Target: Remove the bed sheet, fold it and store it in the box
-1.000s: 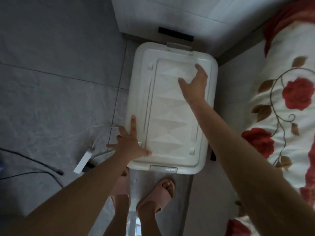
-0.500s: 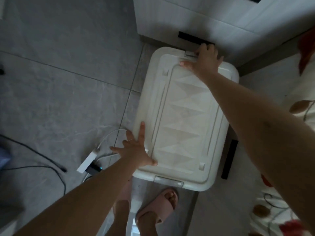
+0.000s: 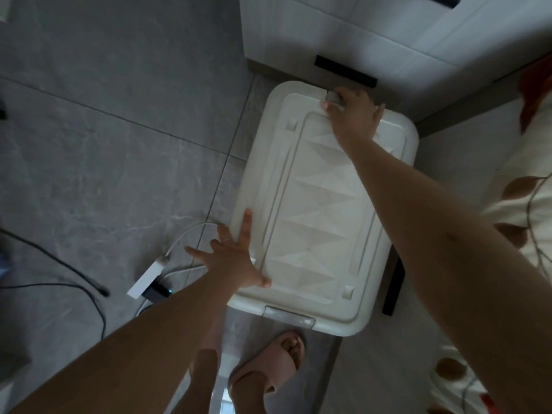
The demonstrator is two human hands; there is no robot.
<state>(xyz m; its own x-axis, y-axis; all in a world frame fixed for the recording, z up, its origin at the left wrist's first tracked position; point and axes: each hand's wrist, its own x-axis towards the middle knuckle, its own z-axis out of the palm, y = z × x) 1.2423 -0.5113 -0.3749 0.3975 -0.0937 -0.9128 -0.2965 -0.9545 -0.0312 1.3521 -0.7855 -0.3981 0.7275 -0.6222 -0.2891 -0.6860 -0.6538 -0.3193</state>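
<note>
On the grey tile floor (image 3: 119,144): one box (image 3: 322,222) of white moulded plastic, a rounded rectangle. Its lid was embossed with triangular facets, with a clear near latch (image 3: 288,315). The right hand (image 3: 354,115), over the lid's middle a second before, had reached the far latch (image 3: 332,97), fingers curled on it. The left hand (image 3: 236,261) stayed flat, fingers spread, pressing the near corner. Judged: lid being unfastened, still seated. The bed sheet (image 3: 534,162), soft cream cloth printed with red roses and brown leaves, lay at right, outside the box.
</note>
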